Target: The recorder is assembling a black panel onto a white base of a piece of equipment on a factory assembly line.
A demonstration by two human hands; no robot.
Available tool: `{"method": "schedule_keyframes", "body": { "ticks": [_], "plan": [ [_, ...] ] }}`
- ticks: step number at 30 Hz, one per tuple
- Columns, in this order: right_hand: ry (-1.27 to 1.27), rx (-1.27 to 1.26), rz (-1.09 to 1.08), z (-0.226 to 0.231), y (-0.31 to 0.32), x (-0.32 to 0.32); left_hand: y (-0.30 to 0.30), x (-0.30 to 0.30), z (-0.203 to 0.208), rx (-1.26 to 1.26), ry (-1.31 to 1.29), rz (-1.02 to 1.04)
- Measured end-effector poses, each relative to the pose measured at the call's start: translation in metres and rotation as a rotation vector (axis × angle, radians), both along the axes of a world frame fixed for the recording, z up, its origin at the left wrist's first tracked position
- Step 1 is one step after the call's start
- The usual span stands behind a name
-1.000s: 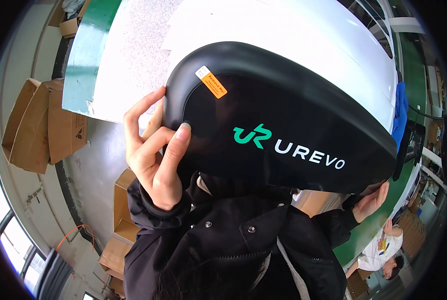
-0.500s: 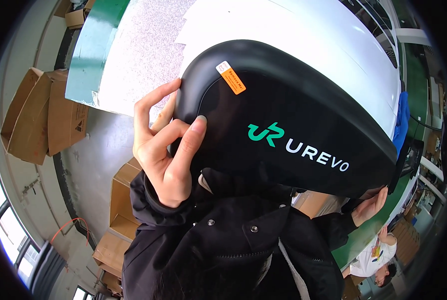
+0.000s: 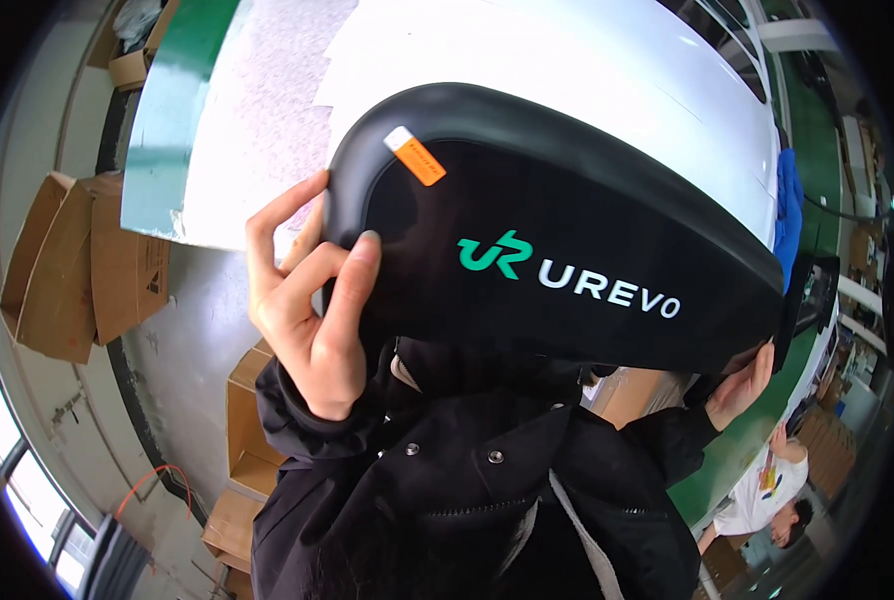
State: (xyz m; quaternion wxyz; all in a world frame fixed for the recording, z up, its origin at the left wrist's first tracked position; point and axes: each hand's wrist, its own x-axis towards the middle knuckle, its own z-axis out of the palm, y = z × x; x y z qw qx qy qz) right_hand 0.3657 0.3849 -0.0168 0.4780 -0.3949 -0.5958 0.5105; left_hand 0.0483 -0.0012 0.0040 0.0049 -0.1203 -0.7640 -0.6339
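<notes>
A large black plastic cover (image 3: 567, 200) with a rounded left end, a green emblem and white lettering is held up close in front of my chest. Near its upper left corner sticks an orange and white label (image 3: 416, 157). My left hand (image 3: 312, 300) grips the cover's left end, thumb on the front face and fingers round the edge. At the lower right corner, my right hand (image 3: 742, 385) holds the cover from below, with some of its fingers hidden behind it.
Behind the cover lies a table with a white sheet (image 3: 587, 50) over it and green edges. Cardboard boxes (image 3: 127, 250) stand on the floor at the left. A blue cloth (image 3: 788, 210) hangs at the right, and a person in a white shirt (image 3: 767, 490) is at the lower right.
The cover has shifted slightly to the left in view, together with both hands. My grip on it looks the same.
</notes>
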Motion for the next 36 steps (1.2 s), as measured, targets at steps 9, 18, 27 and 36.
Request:
{"method": "schedule_keyframes", "body": {
  "ticks": [9,18,27,36],
  "plan": [
    [-0.003,-0.027,0.192,0.006,-0.017,-0.029,0.006,0.003,0.000,-0.051,-0.015,0.069],
    [-0.101,0.021,0.161,0.021,-0.030,-0.048,0.014,0.004,0.004,-0.109,0.023,0.113],
    [-0.118,-0.051,0.213,0.029,-0.029,-0.055,-0.005,-0.009,0.011,-0.306,0.020,-0.064],
    [-0.060,-0.108,0.229,0.027,-0.027,-0.053,-0.037,-0.025,0.023,-0.474,-0.188,-0.202]
  ]
}}
